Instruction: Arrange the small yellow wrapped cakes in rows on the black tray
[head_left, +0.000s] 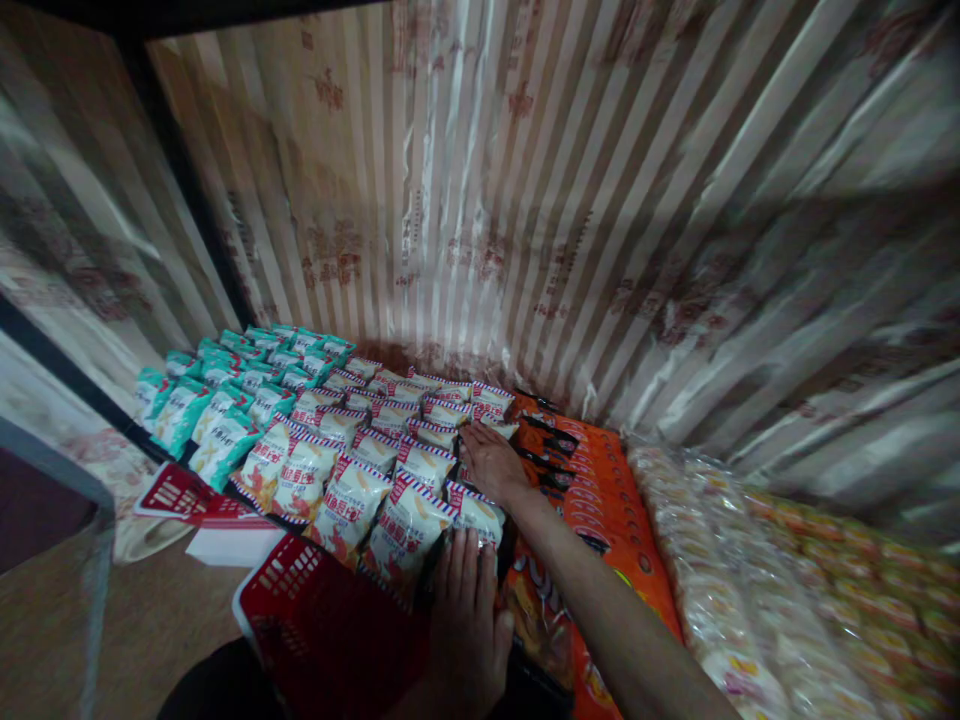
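Observation:
White snack bags (409, 530) with red lettering and red-and-blue striped edges stand in rows on a shelf. My left hand (469, 610) is at the front of the right-hand row, its fingers stretched out against the lower part of the front bag (476, 513). Farther back in that row, my right hand (493, 465) lies with straight fingers over the bags, palm down. It covers part of the bags under it. Neither hand is wrapped round a bag.
Teal snack bags (225, 440) fill the shelf's left end. Orange packs (600, 490), clear-wrapped pale packs (690, 550) and small yellow-orange packs (870, 570) lie to the right. A red basket (300, 585) stands in front; striped sheeting (465, 200) hangs behind.

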